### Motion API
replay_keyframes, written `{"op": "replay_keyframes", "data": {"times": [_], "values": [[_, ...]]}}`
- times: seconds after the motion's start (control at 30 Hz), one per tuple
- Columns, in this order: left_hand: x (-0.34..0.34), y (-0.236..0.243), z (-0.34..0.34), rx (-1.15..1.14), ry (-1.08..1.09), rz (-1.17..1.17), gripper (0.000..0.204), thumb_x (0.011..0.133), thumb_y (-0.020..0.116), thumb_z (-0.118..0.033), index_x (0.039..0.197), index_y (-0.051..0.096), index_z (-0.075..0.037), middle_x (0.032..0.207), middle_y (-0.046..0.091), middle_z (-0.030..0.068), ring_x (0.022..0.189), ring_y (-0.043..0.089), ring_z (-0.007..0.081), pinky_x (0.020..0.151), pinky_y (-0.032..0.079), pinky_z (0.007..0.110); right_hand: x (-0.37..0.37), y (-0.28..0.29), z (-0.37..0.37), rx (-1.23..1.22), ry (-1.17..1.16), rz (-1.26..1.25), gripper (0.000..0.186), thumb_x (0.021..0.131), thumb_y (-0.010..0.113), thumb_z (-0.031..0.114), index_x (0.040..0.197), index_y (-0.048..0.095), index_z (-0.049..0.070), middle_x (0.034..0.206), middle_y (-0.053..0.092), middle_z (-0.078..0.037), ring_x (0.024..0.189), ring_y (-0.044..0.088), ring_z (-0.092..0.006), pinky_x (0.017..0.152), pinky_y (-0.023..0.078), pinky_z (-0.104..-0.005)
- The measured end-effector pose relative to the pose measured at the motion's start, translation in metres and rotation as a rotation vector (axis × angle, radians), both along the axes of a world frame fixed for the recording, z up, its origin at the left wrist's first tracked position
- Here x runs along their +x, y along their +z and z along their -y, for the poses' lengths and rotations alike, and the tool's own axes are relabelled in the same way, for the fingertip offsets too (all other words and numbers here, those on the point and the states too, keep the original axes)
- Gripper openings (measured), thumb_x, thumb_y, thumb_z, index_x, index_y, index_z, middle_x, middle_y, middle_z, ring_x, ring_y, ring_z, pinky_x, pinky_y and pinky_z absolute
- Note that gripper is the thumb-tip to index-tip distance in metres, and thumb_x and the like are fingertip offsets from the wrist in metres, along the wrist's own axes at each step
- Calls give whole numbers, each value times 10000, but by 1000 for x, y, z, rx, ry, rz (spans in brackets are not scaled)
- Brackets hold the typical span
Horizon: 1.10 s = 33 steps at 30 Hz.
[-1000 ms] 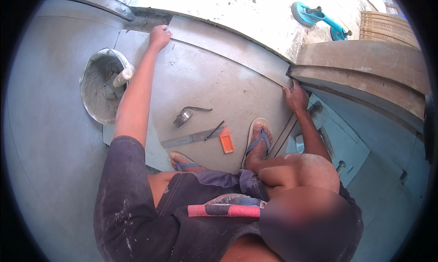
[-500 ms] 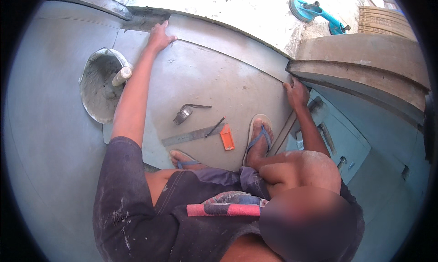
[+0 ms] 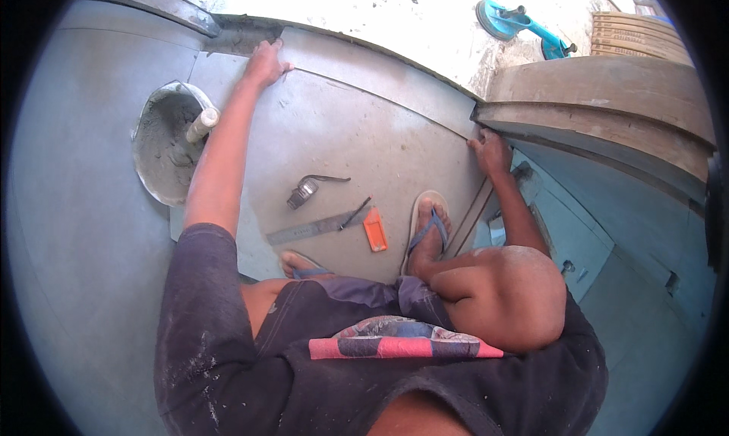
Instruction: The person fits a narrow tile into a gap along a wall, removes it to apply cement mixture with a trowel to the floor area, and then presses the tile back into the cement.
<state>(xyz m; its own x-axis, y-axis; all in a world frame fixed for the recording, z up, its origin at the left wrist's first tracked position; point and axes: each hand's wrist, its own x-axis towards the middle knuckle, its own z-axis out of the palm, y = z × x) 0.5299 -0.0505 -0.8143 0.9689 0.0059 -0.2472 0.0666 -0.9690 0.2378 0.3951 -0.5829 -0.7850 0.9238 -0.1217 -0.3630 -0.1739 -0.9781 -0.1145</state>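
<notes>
A long narrow grey tile strip [image 3: 372, 75] lies along the far edge of the floor, its near side against a large floor tile [image 3: 357, 140]. My left hand [image 3: 266, 64] grips the strip's left end, the thumb stretched along the near edge. At the opposite end, my right hand [image 3: 492, 153] grips the corner, its fingertips partly hidden. Between my arms lie a tape measure [image 3: 302, 193] with a dark strap, a try square with a metal blade [image 3: 315, 229] and orange handle [image 3: 375, 229], and a dark pencil [image 3: 357, 212] across the blade.
Left of my forearm stands a bucket [image 3: 140, 159] of grey mortar with a pale tool handle [image 3: 203, 124] in it. Beyond the strip, a turquoise suction lifter [image 3: 524, 26] lies near stacked boxes [image 3: 638, 33]. A curved ledge [image 3: 592, 83] rises at right. My sandalled feet rest on the tile.
</notes>
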Motion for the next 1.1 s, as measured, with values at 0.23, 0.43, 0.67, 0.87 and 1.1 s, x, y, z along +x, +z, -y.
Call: {"op": "replay_keyframes", "data": {"times": [0.23,0.43,0.67,0.87,1.1], "values": [[2,0,-1,-36,39,-19,799,772,853,-295,1440,505,-30,1333,559,260,1278,513,412,1089,428,456,2,12,-3,11,-22,-71,536,860,717,382,1293,642,76,1190,691,-209,1111,661,-372,964,510,-462],[6,-11,-10,-231,179,-9,819,716,877,-255,1418,526,-21,1323,597,263,1255,563,390,1071,457,429,2,2,0,17,0,-59,600,848,717,381,1333,604,45,1198,692,-205,1104,665,-366,945,516,-459],[10,-15,-9,-138,185,-21,712,748,843,-210,1377,573,-14,1306,613,263,1259,562,397,1069,460,445,4,-4,10,73,1,-66,592,820,744,389,1293,640,49,1117,714,-184,1043,679,-361,909,521,-463],[3,-12,-5,-39,123,2,673,794,823,-249,1378,577,-23,1307,612,256,1254,557,417,1067,459,469,-1,-7,13,72,-13,-34,566,823,750,389,1272,654,58,1088,719,-183,1026,677,-365,905,516,-466],[15,-31,-17,-269,262,-44,659,786,800,-216,1371,579,-9,1348,605,243,1264,576,367,1081,453,417,-2,8,2,99,-46,-42,535,862,730,364,1279,620,47,1081,711,-208,1035,673,-383,912,511,-477]]}}
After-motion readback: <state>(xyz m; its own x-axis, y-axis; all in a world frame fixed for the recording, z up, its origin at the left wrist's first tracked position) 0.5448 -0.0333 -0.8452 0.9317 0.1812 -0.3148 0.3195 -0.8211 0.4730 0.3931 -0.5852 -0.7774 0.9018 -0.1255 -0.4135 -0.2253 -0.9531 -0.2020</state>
